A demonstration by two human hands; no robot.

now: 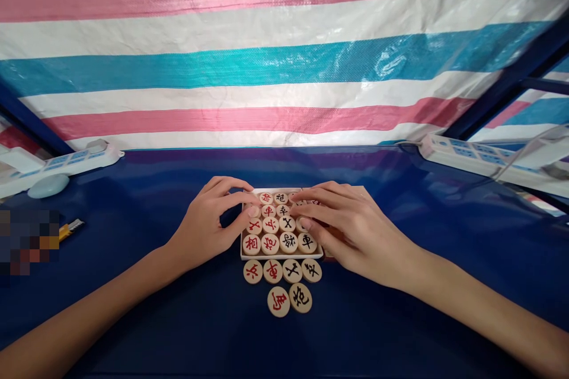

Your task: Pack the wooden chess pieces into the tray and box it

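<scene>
A shallow white box lies on the blue table, holding rows of round wooden chess pieces with red or black characters. My left hand is at the box's left side, its thumb and fingertips on a piece in the second row from the back. From the right, my right hand reaches over the box, fingers apart, fingertips touching pieces near the right edge; what lies beneath them is partly hidden. In front of the box is a row of pieces, among them a red one. Nearer still lie a red piece and a black piece.
A white power strip stands at the back right, another at the back left beside a pale rounded object. A yellow cutter lies at the left. Behind the table hangs a striped sheet.
</scene>
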